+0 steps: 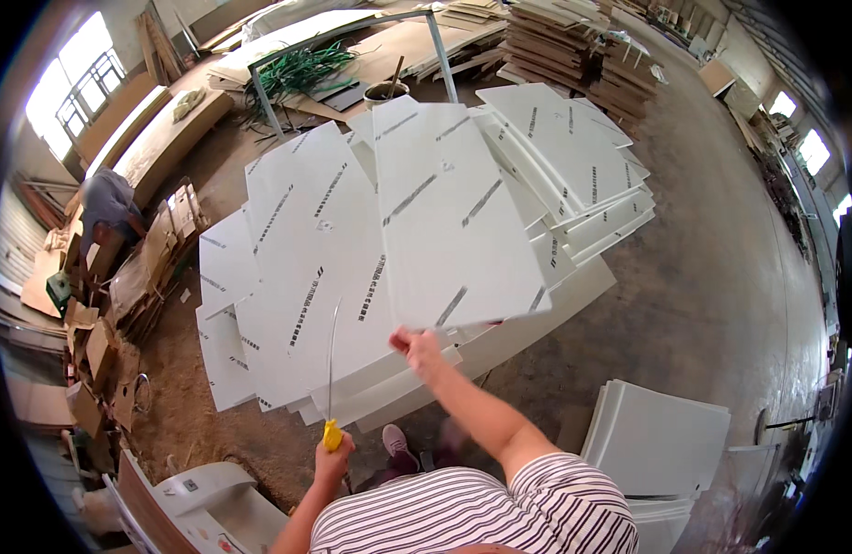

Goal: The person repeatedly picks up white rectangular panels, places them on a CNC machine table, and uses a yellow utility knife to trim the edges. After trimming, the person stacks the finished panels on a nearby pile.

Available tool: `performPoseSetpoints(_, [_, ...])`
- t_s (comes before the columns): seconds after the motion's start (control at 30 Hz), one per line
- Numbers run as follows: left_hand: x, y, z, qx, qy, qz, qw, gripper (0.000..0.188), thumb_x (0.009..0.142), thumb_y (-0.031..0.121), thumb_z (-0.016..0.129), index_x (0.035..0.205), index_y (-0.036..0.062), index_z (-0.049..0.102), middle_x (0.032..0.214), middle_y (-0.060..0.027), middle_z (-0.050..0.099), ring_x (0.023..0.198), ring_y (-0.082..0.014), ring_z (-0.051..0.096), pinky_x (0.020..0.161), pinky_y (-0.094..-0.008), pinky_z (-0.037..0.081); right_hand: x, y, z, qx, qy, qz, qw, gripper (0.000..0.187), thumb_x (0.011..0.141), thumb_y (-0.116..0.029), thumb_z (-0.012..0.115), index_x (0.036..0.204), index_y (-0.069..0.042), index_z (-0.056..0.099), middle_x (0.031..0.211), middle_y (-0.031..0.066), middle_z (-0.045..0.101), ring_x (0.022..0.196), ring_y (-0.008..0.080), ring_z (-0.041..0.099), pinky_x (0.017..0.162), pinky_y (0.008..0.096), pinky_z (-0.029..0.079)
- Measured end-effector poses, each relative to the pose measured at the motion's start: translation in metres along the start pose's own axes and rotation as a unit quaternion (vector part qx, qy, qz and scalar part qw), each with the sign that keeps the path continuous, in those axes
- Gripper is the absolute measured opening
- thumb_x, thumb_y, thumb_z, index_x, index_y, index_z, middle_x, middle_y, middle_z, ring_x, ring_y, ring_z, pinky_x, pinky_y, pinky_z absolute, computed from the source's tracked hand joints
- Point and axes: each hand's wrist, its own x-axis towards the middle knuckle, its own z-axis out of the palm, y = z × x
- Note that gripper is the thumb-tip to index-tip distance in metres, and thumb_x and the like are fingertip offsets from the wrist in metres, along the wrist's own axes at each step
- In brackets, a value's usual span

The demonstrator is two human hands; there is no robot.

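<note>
Right hand (415,345) grasping the near edge of a big white panel (449,212), lifted and tilted, its long axis running from near to far, far end pointing toward the metal frame (352,42). Left hand (334,452) clenched round the yellow handle of a thin blade (332,355) standing almost upright, tip up. Below, a fanned stack of white panels (297,277) on the dusty concrete floor (721,268); more white boards (661,439) near right, cardboard scraps (121,286) left, windows (71,88) far left
</note>
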Motion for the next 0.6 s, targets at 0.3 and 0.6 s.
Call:
performPoseSetpoints(0.3, [0.011, -0.002, 0.042, 0.228, -0.029, 0.116, 0.966, 0.026, 0.084, 0.026, 0.067, 0.085, 0.0019, 0.056, 0.069, -0.0107, 0.056, 0.063, -0.0182, 0.051, 0.063, -0.0320, 0.044, -0.109, -0.018, -0.182, 0.317, 0.101, 0.073, 0.940, 0.030, 0.079, -0.005, 0.067, 0.106, -0.003, 0.056, 0.106, 0.0127, 0.063, 0.099, 0.0294, 0.060, 0.091, 0.0453, 0.049])
performPoseSetpoints(0.6, [-0.027, -0.034, 0.037, 0.130, 0.020, 0.054, 0.990, 0.021, 0.084, 0.019, 0.066, 0.082, 0.0022, 0.054, 0.068, -0.0016, 0.052, 0.064, -0.0115, 0.048, 0.061, -0.0294, 0.042, -0.116, -0.154, -0.241, -0.231, 0.046, 0.030, 0.971, 0.046, 0.074, -0.007, 0.072, 0.115, -0.003, 0.051, 0.103, 0.0060, 0.060, 0.091, 0.0188, 0.060, 0.082, 0.0341, 0.049])
